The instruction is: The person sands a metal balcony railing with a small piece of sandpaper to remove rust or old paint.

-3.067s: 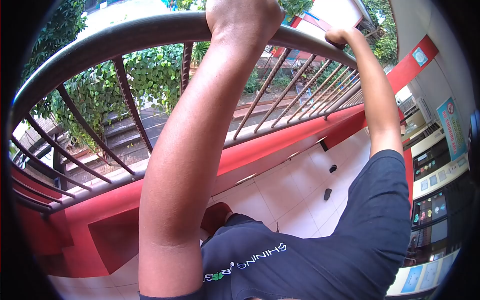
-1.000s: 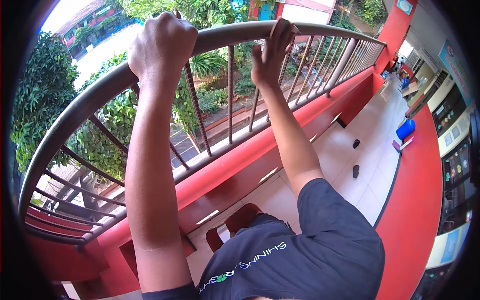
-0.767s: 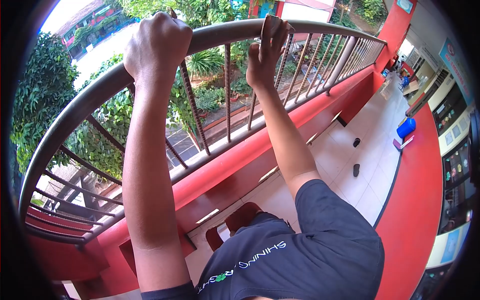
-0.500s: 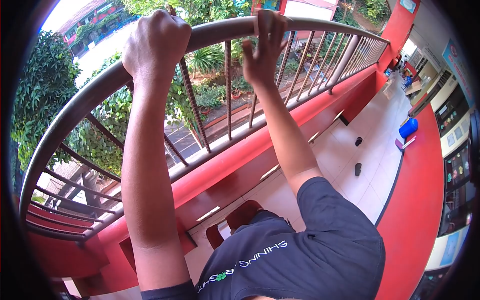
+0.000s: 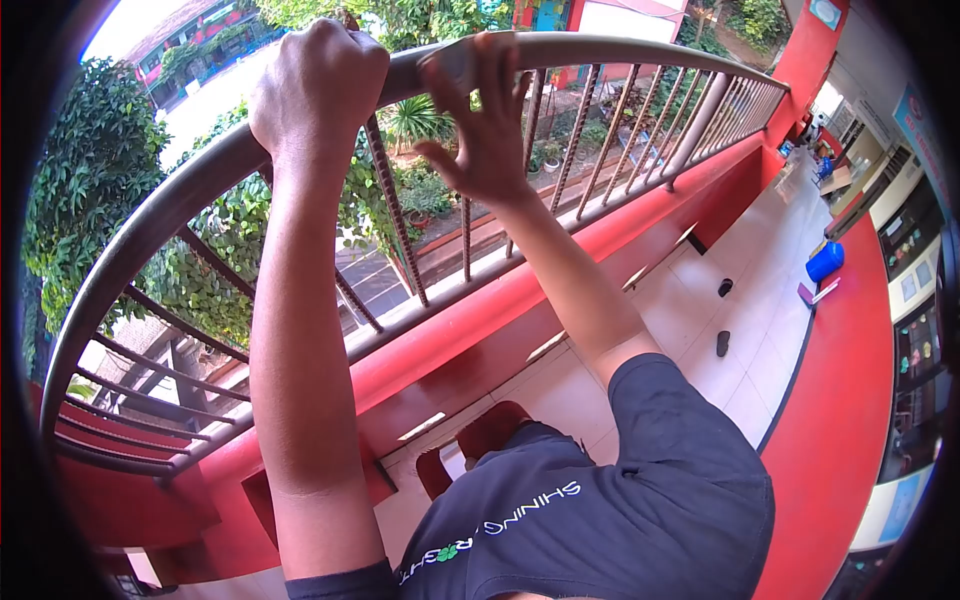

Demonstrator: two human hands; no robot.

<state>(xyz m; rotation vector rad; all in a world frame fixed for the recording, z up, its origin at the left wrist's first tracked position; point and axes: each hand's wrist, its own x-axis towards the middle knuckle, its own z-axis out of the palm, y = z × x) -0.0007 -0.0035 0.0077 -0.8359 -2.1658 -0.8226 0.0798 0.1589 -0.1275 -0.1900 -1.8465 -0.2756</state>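
The curved metal handrail (image 5: 600, 49) of a balcony railing runs across the top of the head view. My left hand (image 5: 322, 88) is wrapped round it in a fist, knuckles up. To the right of that, my right hand (image 5: 478, 135) has its fingers spread, with the fingertips overlapping the rail and the palm facing the bars. Below the rail stand thin ribbed bars (image 5: 465, 235) set over a red ledge (image 5: 450, 350). My dark T-shirt (image 5: 600, 500) with printed lettering fills the lower middle.
A dark red chair (image 5: 492, 428) stands close below me. Along the tiled corridor floor (image 5: 680, 400) lie two dark slippers, one nearer (image 5: 722, 343) and one farther (image 5: 725, 287). A blue bucket (image 5: 825, 262) is near the right wall. Beyond the railing are trees (image 5: 90, 190) and potted plants.
My right hand has moved left along the rail towards my left hand, its fingers spreading wider. The left hand keeps its grip on the rail. The view has shifted slightly.
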